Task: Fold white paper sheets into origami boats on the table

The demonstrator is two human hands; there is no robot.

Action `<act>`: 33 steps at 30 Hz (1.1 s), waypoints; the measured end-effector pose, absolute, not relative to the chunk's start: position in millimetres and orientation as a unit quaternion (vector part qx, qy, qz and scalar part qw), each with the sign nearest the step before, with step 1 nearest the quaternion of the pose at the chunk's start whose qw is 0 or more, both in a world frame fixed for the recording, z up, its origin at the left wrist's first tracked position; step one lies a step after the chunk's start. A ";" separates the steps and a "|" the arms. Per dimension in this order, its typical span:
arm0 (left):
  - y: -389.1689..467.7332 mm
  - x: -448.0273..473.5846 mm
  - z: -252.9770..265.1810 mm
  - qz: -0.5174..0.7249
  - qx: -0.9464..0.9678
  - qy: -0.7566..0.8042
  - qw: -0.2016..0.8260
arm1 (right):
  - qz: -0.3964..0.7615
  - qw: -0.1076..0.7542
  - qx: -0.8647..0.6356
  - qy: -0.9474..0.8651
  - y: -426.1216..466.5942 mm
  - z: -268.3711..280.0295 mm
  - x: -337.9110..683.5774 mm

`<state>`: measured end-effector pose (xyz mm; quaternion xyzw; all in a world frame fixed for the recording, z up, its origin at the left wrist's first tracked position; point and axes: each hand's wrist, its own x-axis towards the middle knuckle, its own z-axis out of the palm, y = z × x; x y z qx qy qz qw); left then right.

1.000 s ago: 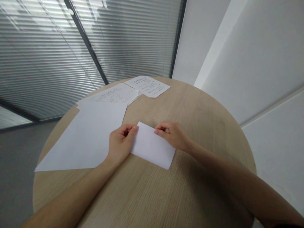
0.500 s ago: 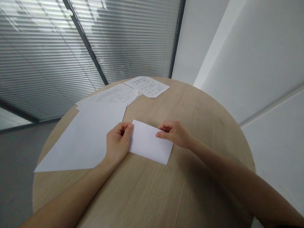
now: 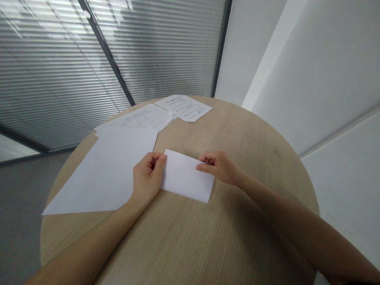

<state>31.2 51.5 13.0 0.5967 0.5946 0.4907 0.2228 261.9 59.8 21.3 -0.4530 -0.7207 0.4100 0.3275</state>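
Observation:
Between my two hands is a small rectangle of folded white paper (image 3: 187, 178), its blank face turned up. My left hand (image 3: 148, 172) pinches its left edge, thumb on top and fingers curled beneath. At the upper right edge, my right hand (image 3: 221, 167) grips the paper between thumb and bent fingers. Part of each grip is hidden behind the paper. Just left of my left hand, and partly under it, lies a large blank white sheet (image 3: 103, 174).
Printed sheets (image 3: 145, 118) lie at the far left of the round wooden table (image 3: 252, 130), with another printed page (image 3: 185, 107) at its far edge. Window blinds (image 3: 172, 47) stand behind the table, and a white wall (image 3: 335, 71) rises on the right.
The right end of the folded paper has shifted slightly up and to the left. My right hand has moved a touch right along its edge; my left hand stays in place.

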 end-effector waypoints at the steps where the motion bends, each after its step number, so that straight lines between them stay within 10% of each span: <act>1: 51.3 31.3 13.2 0.490 0.599 0.595 0.218 | 0.405 0.326 -0.454 -0.723 59.8 21.2 261.7; 33: 25.3 42.5 16.0 0.386 0.770 0.482 0.161 | 0.229 0.349 -0.439 -0.795 37.2 39.0 234.3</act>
